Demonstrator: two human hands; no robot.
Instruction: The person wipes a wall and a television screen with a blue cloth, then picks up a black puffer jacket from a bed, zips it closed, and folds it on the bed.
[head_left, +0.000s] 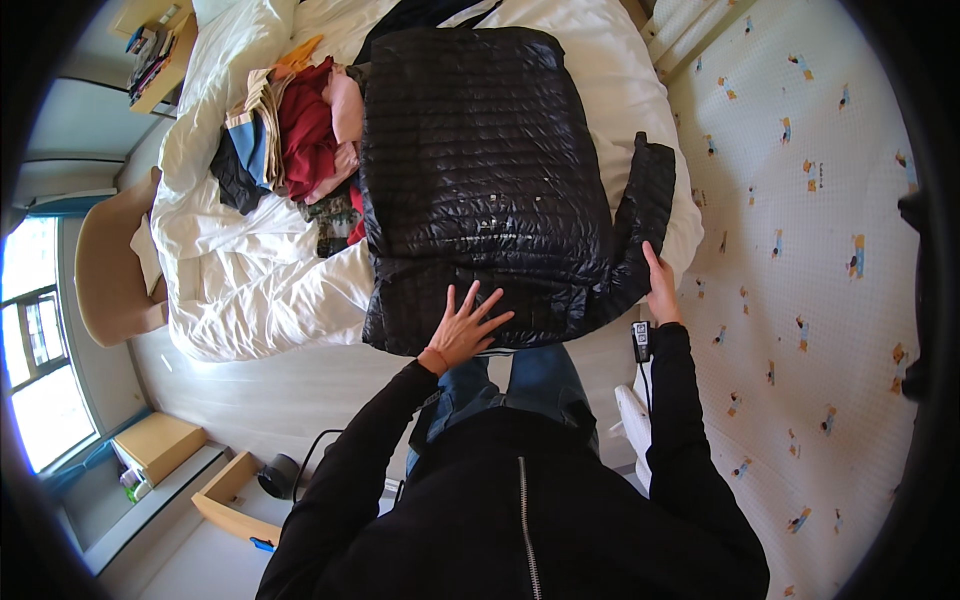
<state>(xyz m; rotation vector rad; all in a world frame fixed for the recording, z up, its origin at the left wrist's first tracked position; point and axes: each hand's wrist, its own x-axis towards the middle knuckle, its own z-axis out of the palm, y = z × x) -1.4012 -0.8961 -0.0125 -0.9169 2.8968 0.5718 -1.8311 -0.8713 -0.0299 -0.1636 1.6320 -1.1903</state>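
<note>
A black quilted puffer jacket (480, 157) lies spread on the white bedding, its near end reaching the bed's front edge. Across its lower part my left hand (465, 326) rests palm down, fingers spread. One sleeve (646, 191) bends out on the right and points away from me. At that sleeve's outer edge is my right hand (661, 289), with one digit lying along the fabric and the other fingers hidden. It appears to grip the sleeve. Small pale marks show on the jacket's lower middle.
Left of the jacket sits a pile of clothes, including a dark red garment (306, 127). A patterned white curtain (795, 247) hangs close on the right. A small black device with a cable (640, 341) is beside my right wrist. A chair (112, 262) stands left of the bed (255, 300).
</note>
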